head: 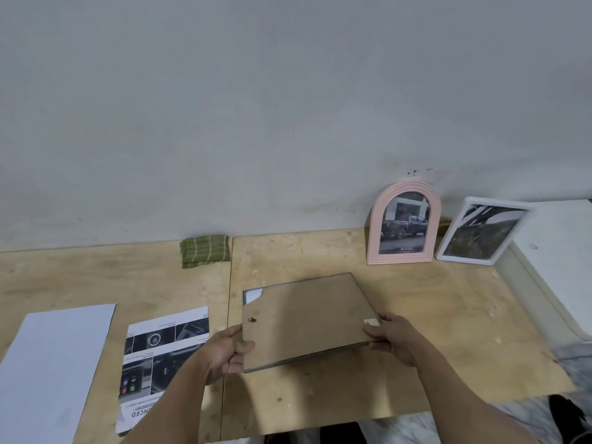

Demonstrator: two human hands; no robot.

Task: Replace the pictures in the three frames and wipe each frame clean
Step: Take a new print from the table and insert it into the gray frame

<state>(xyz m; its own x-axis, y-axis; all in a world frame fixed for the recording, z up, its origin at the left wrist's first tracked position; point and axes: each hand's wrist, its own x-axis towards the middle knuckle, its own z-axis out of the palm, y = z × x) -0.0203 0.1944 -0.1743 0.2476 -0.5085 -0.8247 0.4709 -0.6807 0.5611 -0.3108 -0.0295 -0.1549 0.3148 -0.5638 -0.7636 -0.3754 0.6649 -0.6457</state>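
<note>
- A rectangular picture frame (307,318) is held face down over the plywood tabletop (416,315), its brown backing board turned up.
- Its near-left corner is gripped by the left hand (229,350), thumb on the backing and fingers curled beneath.
- Its near-right corner is pinched by the right hand (392,336) (thumb on top, beside a pale sticker).
- A small metal hanger (251,319) is seen near the board's left edge.
- A pink arched frame (373,238) with a truck picture is propped against the wall, just beside a white frame (448,251) leaning to its right.
- A folded green cloth (205,250) lies by the wall.
- A printed car brochure page (160,357) and a blank white sheet (54,363) lie flat at the left.
</note>
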